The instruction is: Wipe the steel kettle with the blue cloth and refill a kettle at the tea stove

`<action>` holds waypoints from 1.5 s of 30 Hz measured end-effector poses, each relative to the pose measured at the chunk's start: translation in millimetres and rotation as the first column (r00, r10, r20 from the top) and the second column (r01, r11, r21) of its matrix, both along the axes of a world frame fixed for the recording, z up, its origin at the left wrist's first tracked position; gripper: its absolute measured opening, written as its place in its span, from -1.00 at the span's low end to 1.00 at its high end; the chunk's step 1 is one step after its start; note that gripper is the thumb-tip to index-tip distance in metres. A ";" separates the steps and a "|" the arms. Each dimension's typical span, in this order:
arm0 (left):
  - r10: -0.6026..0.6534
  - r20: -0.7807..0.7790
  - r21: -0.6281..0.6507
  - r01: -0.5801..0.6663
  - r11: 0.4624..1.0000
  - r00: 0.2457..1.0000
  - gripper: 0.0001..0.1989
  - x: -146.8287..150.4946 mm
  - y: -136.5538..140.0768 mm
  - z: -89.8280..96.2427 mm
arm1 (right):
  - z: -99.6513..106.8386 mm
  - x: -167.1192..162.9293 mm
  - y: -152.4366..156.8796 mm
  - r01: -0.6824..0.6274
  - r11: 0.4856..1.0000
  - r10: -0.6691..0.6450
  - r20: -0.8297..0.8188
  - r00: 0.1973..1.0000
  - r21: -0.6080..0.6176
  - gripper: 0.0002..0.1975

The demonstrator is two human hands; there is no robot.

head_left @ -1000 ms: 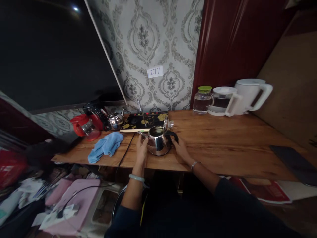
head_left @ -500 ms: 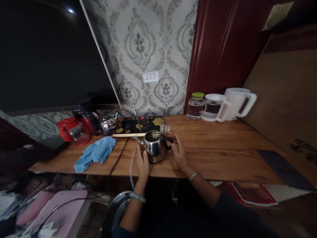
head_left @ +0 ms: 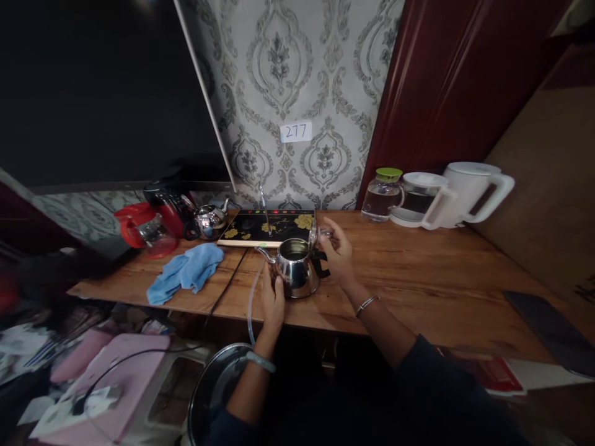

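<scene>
- The shiny kettle (head_left: 296, 267) stood on the desk (head_left: 418, 272), right between the two hands.
- The left hand (head_left: 273, 301) pressed flat against its near side, fingers spread.
- The right hand (head_left: 338, 253) was at the tipped-up lid (head_left: 314, 234), fingers curled around the knob.
- The spout pointed left, the black handle right, so the right hand was nearer the handle.

Home tea corner: patterned wallpaper (head_left: 297, 74), kettles (head_left: 469, 192), wooden counter (head_left: 418, 272)
</scene>
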State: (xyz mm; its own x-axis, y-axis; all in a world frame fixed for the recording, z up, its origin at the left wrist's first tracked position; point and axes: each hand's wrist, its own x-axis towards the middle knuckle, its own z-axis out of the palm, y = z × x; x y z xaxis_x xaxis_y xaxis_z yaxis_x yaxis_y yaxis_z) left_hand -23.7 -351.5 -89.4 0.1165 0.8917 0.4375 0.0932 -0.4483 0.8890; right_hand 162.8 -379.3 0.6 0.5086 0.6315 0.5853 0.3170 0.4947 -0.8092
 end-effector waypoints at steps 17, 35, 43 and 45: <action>0.015 0.004 -0.001 -0.015 1.000 1.000 -0.30 -0.1 0.8 -3.8 | 7.1 -24.4 22.9 0.062 0.997 -0.033 0.467 0.883 -0.046 -0.71; 0.228 -0.186 0.367 -0.147 0.919 0.956 -0.30 6.1 -16.6 22.3 | -7.3 -7.9 -10.0 -0.021 1.000 0.029 0.565 0.825 -0.020 -0.55; 0.152 -0.354 0.423 0.013 0.906 0.923 -0.44 7.6 -22.7 38.4 | -40.8 0.5 -17.0 -0.006 1.000 0.015 0.503 0.864 -0.020 -0.47; 0.207 -0.332 0.455 -0.036 0.890 0.920 -0.43 -6.8 -11.4 38.0 | -57.2 5.1 -22.8 0.029 0.999 -0.017 0.426 0.905 -0.022 -0.42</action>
